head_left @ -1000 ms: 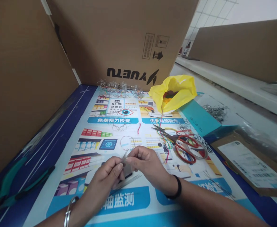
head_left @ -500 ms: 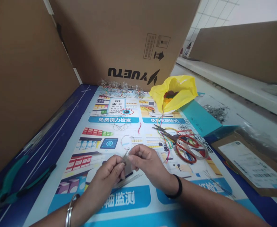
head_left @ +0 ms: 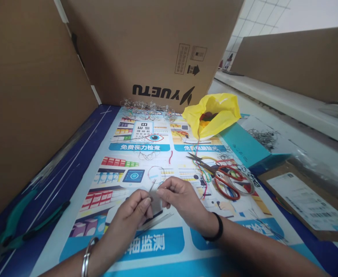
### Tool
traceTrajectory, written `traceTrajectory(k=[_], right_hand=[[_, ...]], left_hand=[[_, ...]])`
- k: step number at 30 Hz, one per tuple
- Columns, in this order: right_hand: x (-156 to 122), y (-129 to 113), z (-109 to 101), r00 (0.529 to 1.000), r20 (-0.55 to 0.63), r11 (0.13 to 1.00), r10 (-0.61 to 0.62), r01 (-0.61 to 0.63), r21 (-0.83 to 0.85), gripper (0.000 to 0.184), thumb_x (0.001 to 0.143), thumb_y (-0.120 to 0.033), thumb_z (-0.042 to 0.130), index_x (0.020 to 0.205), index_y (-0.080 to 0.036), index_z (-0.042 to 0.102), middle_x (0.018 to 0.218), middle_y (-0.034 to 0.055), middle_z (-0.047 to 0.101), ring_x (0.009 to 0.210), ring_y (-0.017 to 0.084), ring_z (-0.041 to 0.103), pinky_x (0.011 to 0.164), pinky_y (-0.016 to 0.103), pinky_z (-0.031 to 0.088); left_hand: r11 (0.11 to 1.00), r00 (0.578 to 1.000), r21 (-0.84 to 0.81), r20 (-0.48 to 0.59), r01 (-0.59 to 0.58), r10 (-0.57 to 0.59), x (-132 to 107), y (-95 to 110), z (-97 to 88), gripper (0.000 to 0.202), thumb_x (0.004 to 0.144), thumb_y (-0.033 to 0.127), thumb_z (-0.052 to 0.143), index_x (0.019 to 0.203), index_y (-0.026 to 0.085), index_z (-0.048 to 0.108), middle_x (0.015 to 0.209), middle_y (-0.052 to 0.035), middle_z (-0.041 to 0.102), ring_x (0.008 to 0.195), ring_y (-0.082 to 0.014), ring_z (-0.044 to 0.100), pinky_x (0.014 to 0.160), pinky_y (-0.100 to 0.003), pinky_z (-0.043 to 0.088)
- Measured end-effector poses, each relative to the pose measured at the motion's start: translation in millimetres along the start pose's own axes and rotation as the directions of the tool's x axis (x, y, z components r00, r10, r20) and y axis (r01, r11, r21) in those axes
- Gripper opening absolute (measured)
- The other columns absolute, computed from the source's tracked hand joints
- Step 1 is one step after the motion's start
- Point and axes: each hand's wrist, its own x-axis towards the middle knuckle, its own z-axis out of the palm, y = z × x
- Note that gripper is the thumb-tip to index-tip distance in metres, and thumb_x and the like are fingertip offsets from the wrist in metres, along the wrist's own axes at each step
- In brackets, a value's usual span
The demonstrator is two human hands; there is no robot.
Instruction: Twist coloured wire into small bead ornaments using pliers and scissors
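Note:
My left hand [head_left: 134,211] is closed on a few thin wires [head_left: 153,185], whose ends stick up between thumb and forefinger. Close beside it, my right hand [head_left: 182,200] is pinched together at the wires' tips; whatever its fingers hold is too fine to make out. Below both hands, a bundle of straight thin wires [head_left: 161,220] lies on the printed poster sheet [head_left: 122,267]. A loop of thin wire [head_left: 156,169] lies just beyond my fingers. A short red piece of cord [head_left: 170,157] rests farther up the sheet.
To the right lie red-handled scissors [head_left: 226,184] by a roll of tape [head_left: 248,182]. A yellow bag [head_left: 215,115] stands behind them. Green-handled pliers [head_left: 15,227] are at left. Tangled wire pieces [head_left: 148,107] lie against the cardboard box [head_left: 146,46]. A labelled parcel [head_left: 307,200] sits far right.
Both hands stay almost in place, with only slight finger movement at the wire tips. The whole view has shifted a little.

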Motion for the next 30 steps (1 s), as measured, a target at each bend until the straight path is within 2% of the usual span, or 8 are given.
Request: traceTrajectory(k=[5,14,20,30], right_hand=[[-0.9,0.9,1.1,0.999,0.016,0.999,-0.030,0.030,0.026,0.020,0.076,-0.034,0.063,0.073,-0.016,0.054,0.054,-0.0046,0.054,0.049,0.007,0.048,0.049,0.020,0.039],[-0.3,-0.8,1.4,0.999,0.011,0.999,-0.032,0.032,0.032,0.021,0.076,-0.036,0.063,0.075,-0.017,0.055,0.054,-0.0052,0.052,0.049,0.007,0.047,0.049,0.020,0.039],[0.9,0.8,-0.4,1.000,-0.008,1.000,-0.018,0.018,-0.009,0.023,0.075,-0.038,0.064,0.072,-0.016,0.055,0.053,-0.0051,0.052,0.048,0.007,0.047,0.048,0.021,0.039],[-0.1,0.6,0.0,0.999,0.019,1.000,-0.027,0.027,-0.008,0.022,0.077,-0.037,0.061,0.075,-0.016,0.055,0.053,-0.0047,0.052,0.049,0.007,0.047,0.049,0.020,0.039]], left_hand=[[1.000,1.000,0.001,-0.007,0.007,-0.007,-0.9,3.4,0.5,0.027,0.089,0.041,0.043,0.073,0.019,0.045,0.063,0.0051,0.043,0.055,-0.0090,0.033,0.051,-0.022,0.027],[0.992,0.999,0.119,0.019,-0.042,0.040,-0.5,-2.3,-2.5,0.028,0.090,0.040,0.040,0.073,0.019,0.047,0.065,0.0037,0.045,0.055,-0.0094,0.036,0.052,-0.023,0.028],[0.995,0.999,0.091,0.003,-0.037,0.037,0.1,-6.3,-2.2,0.027,0.090,0.041,0.041,0.075,0.019,0.048,0.064,0.0035,0.045,0.055,-0.0091,0.035,0.051,-0.023,0.028],[1.000,1.000,0.020,0.003,-0.003,0.003,-2.0,1.8,0.1,0.028,0.089,0.042,0.042,0.073,0.019,0.046,0.063,0.0053,0.041,0.054,-0.0089,0.032,0.050,-0.023,0.026]])
